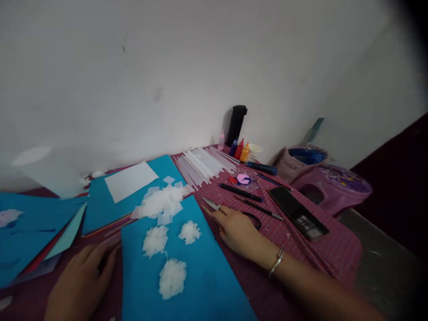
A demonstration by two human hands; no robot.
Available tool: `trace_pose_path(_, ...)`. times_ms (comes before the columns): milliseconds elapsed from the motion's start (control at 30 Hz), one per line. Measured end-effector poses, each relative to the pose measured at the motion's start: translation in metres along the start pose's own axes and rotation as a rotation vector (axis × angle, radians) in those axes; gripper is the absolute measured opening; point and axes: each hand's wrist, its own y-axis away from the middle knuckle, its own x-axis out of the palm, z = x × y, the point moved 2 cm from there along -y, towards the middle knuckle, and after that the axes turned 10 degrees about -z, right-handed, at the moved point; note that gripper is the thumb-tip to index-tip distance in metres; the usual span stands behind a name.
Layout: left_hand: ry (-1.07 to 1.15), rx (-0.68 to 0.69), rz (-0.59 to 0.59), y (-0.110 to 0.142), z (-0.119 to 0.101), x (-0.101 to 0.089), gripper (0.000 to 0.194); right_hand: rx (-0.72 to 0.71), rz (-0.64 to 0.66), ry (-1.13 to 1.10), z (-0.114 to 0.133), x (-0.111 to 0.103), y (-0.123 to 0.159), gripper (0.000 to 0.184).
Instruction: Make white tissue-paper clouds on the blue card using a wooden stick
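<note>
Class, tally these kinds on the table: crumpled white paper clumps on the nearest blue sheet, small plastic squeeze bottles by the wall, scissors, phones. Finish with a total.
Crumpled white paper clumps: 3
Small plastic squeeze bottles (pink, dark blue, red, orange-yellow): 4
Silver-bladed scissors: 1
Black rectangular phone: 1
Total: 9

Three clusters of white paper bits (172,278) are set on a blue sheet (203,296), laid flat at the near centre. Scissors (211,204), partly covered, are pointed far left beside its right edge.
</note>
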Motion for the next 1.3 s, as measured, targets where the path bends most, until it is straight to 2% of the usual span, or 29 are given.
trace_pose_path(100,-0.061,0.031,0.025,-0.002,-0.009,-0.006,0.033,0.031,-0.043,-0.021,-0.004,0.002,-0.003,0.042)
trace_pose_path(233,-0.105,0.033,0.038,-0.004,-0.020,-0.014,0.033,0.023,-0.067,-0.163,-0.015,-0.005,-0.004,0.026)
trace_pose_path(433,-0.112,0.045,0.006,-0.002,-0.022,-0.017,0.032,0.041,-0.121,-0.235,-0.032,-0.012,-0.006,0.019)
trace_pose_path(600,-0.065,0.047,-0.014,-0.002,-0.022,-0.018,0.028,-0.006,-0.107,-0.163,-0.014,-0.007,0.001,0.015)
trace_pose_path(767,-0.055,0.040,-0.010,-0.003,-0.015,-0.011,0.027,0.010,-0.043,0.081,0.007,-0.004,0.009,0.035)
trace_pose_path(900,-0.076,0.033,0.000,-0.002,-0.009,-0.006,0.030,0.033,-0.001,0.114,0.010,-0.001,0.009,0.034)
trace_pose_path(1100,-0.061,0.037,0.025,-0.004,-0.012,-0.011,0.031,0.088,-0.097,-0.128,0.008,0.003,0.006,0.039)
trace_pose_path(1200,-0.062,0.053,-0.006,-0.006,-0.014,-0.012,0.029,0.124,-0.160,-0.368,0.000,-0.001,0.003,0.039)
trace_pose_path(1300,-0.071,0.060,-0.018,-0.004,-0.019,-0.013,0.031,0.182,-0.188,-0.689,-0.018,-0.009,-0.002,0.024)
